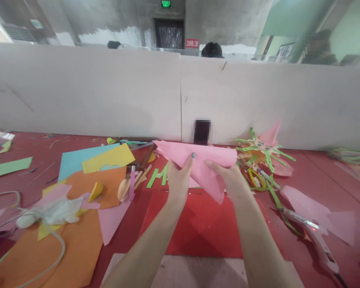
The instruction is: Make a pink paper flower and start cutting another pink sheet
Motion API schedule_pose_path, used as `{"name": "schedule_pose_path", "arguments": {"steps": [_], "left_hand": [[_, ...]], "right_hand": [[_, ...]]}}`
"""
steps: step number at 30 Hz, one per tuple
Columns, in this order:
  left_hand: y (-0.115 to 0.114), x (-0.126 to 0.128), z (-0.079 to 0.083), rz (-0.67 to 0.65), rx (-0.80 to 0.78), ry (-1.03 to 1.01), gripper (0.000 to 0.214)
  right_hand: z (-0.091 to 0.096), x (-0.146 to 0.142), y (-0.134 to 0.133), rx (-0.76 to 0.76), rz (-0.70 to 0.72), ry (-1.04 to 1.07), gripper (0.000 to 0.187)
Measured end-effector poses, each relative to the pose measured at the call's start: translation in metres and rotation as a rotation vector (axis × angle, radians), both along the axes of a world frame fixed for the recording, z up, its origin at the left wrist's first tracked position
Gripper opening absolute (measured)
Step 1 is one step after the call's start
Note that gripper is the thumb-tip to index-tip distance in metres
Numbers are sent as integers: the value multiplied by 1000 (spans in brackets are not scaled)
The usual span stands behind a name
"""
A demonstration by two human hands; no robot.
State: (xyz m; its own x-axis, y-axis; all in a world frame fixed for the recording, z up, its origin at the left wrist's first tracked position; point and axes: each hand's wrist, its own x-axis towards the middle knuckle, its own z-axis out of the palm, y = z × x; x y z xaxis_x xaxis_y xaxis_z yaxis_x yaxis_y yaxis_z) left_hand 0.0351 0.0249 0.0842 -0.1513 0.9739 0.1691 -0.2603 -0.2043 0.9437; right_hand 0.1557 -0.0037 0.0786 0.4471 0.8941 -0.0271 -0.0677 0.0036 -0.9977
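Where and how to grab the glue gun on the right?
Probably best by the handle, coming from the near right side, just ahead of the cord. The glue gun lies with that handle slanting toward the near right and its nozzle pointing away to the left. A red light glows on it, so the nozzle may be hot; keep off that end.

Light's pretty flat and even, brightest in the top-left corner. Exit sign (pixel 166 4) glows green, faint shadows on the red board (pixel 198 224). Pink paper (pixel 219 153) looks slightly soft, edges are wide-angle stretched, background's kinda hazy.
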Motion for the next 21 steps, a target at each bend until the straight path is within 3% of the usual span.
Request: {"name": "schedule_pose_path", "arguments": {"steps": [8,15,21], "left_hand": [[1,2,-3,-28,13,8,46],[0,2,-3,-30,23,65,48],[-2,2,-1,-12,-5,65,47]], "right_hand": [[13,-6,-3,-40,-2,183,47],[17,-6,-6,12,26,182,42],[13,-4,-5,-41,22,206,42]]}}
